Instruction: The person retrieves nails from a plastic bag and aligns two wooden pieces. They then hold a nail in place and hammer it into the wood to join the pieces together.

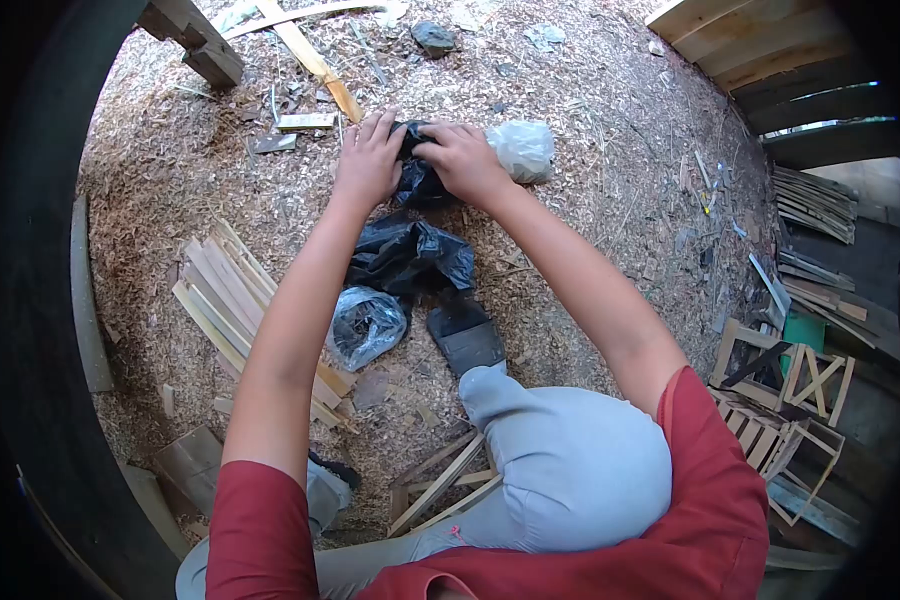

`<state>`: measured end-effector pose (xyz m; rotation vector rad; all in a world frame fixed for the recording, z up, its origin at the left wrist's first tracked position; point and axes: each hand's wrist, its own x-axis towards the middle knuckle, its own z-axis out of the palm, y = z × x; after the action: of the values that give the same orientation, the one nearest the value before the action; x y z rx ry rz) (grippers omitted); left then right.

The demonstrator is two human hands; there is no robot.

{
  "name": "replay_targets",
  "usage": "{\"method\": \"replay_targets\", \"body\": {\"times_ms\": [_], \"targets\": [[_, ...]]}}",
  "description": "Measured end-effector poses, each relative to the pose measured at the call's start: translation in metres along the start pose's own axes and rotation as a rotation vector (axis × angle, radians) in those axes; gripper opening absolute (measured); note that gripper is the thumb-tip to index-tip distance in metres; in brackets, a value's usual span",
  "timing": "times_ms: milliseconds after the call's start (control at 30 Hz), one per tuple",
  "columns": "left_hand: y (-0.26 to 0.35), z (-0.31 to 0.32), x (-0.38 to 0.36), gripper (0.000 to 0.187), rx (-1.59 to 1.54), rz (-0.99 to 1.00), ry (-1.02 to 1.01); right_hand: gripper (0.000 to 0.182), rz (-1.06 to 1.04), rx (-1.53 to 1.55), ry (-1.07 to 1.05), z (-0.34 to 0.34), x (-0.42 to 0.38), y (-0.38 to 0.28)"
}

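Both arms reach forward over ground covered with wood chips. My left hand [372, 158] is on the left side of a black plastic bag [422, 184], with its fingertips at the bag's top edge. From the right, my right hand [460, 158] has its fingers curled onto the same bag's top. What lies between the fingers is dark and hard to make out. A whitish plastic bag [522, 150] lies just right of my right hand. Nearer the body are another black plastic bag [415, 252] and a clear plastic bag [366, 325] with dark contents.
Wooden slats [225, 290] lie at the left. A dark shoe [467, 340] stands below the black bags. Small wooden frames [785, 400] are at the lower right, a wooden post [210, 62] at the upper left, and a long board [305, 52] beyond the hands.
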<state>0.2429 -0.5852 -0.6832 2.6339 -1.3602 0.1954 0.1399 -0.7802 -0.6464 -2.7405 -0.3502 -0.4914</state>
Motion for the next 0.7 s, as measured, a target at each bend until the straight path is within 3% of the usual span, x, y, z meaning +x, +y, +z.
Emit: {"method": "replay_targets", "body": {"times_ms": [67, 100, 167, 200, 333, 400, 467, 500, 533, 567, 633, 700], "targets": [[0.002, 0.004, -0.005, 0.073, 0.008, -0.037, -0.038, 0.028, 0.229, -0.036, -0.065, 0.028, -0.003, 0.007], [0.001, 0.005, -0.007, 0.079, 0.023, -0.068, -0.072, 0.028, 0.226, -0.034, -0.068, 0.028, 0.002, 0.009], [-0.005, 0.007, -0.008, 0.086, 0.025, -0.085, -0.121, 0.040, 0.436, -0.182, -0.376, 0.027, 0.007, 0.012], [-0.008, 0.003, -0.008, 0.087, 0.026, -0.100, -0.102, 0.057, 0.450, -0.224, -0.346, 0.028, 0.004, 0.013], [-0.020, -0.005, -0.004, 0.089, 0.016, -0.064, -0.131, 0.072, 0.412, -0.158, -0.272, 0.047, -0.013, 0.037], [-0.026, -0.001, -0.006, 0.089, 0.007, -0.009, -0.122, 0.071, 0.395, -0.094, -0.277, 0.046, -0.015, 0.038], [-0.026, 0.008, -0.008, 0.074, 0.153, 0.263, -0.011, 0.069, 0.378, -0.034, -0.281, 0.044, -0.017, 0.040], [-0.024, 0.006, -0.009, 0.066, 0.224, 0.399, 0.043, 0.069, 0.245, -0.119, -0.235, 0.046, -0.022, 0.041], [-0.024, 0.001, -0.010, 0.062, 0.189, 0.477, -0.043, 0.068, 0.109, -0.202, -0.189, 0.049, -0.028, 0.043], [-0.023, 0.001, -0.012, 0.062, 0.186, 0.475, -0.045, 0.068, 0.108, -0.201, -0.193, 0.051, -0.032, 0.045], [-0.026, 0.006, -0.016, 0.066, -0.059, 0.263, -0.171, 0.066, 0.205, 0.036, -0.234, 0.053, -0.036, 0.047], [-0.029, 0.007, -0.014, 0.072, -0.103, 0.262, -0.127, 0.060, 0.241, 0.017, -0.281, 0.051, -0.030, 0.046]]}}
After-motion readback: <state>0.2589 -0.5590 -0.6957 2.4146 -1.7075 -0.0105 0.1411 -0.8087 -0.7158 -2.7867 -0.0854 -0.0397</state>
